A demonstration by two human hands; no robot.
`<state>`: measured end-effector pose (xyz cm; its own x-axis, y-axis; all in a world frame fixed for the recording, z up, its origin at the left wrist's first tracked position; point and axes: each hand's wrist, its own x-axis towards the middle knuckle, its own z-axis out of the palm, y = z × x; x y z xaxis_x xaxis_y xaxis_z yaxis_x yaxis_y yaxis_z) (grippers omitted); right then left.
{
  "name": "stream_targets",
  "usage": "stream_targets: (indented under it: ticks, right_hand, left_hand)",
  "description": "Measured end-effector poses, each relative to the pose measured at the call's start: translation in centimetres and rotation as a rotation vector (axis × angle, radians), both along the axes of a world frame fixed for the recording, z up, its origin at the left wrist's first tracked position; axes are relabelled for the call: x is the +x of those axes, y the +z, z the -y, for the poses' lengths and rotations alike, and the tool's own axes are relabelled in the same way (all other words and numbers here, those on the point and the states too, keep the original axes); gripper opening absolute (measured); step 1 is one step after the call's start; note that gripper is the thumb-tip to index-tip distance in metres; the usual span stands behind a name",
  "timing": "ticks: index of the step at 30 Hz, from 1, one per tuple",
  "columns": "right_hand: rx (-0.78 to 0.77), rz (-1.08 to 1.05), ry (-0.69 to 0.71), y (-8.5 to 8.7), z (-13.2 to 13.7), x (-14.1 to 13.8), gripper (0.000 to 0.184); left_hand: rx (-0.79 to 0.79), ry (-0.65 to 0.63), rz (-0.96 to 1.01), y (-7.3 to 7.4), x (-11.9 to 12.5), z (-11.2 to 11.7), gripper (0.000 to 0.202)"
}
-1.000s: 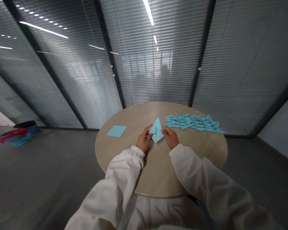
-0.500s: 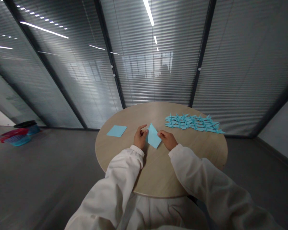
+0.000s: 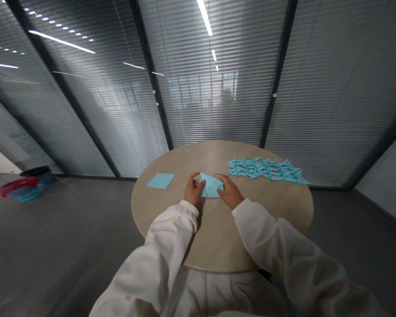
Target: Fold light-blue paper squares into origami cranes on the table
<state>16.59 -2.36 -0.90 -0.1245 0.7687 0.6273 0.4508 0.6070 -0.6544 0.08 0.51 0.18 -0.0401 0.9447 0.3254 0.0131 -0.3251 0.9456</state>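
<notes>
Between my two hands is a sheet of light blue origami paper (image 3: 211, 186), partly folded, with crease lines across it. My left hand (image 3: 193, 190) grips its left side, thumb on top. On the opposite edge, my right hand (image 3: 230, 192) pinches the paper between thumb and fingers. A flat stack or sheet of the same blue paper (image 3: 161, 180) lies to the left of my left hand. Beyond my right hand, several folded blue paper cranes (image 3: 265, 169) are lined up in close rows.
All of this rests on a round wooden table (image 3: 224, 246). Behind it stands a glass partition with blinds (image 3: 218, 119). On the floor at far left are a red and blue basket (image 3: 23, 189) and a dark-rimmed basket (image 3: 41, 175).
The paper between my hands has turned from an upright diamond to a wider shape with a flap showing. My right fingers have spread along its right edge; my left hand has barely moved.
</notes>
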Motion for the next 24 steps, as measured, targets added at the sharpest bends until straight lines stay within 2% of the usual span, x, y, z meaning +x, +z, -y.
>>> stream_targets:
  ticks: [6, 10, 14, 18, 24]
  right_hand:
    - [0.028, -0.013, -0.049, 0.41, -0.16, 0.26, 0.034]
    - [0.032, -0.042, -0.09, 0.62, -0.23, 0.37, 0.02]
    - [-0.026, -0.059, -0.199, 0.6, -0.36, 0.55, 0.026]
    - [-0.095, -0.112, -0.226, 0.35, -0.6, 0.75, 0.028]
    - [-0.154, -0.319, -0.206, 0.22, -0.8, 0.9, 0.025]
  left_hand:
    - [0.007, -0.032, -0.028, -0.08, -0.1, 0.21, 0.066]
    - [0.003, -0.033, -0.061, 0.02, -0.04, 0.36, 0.06]
    - [-0.019, -0.061, -0.028, 0.07, 0.06, 0.42, 0.047]
    - [-0.043, -0.079, -0.039, -0.06, 0.15, 0.42, 0.032]
    - [-0.105, -0.229, -0.2, -0.19, 0.28, 0.87, 0.032]
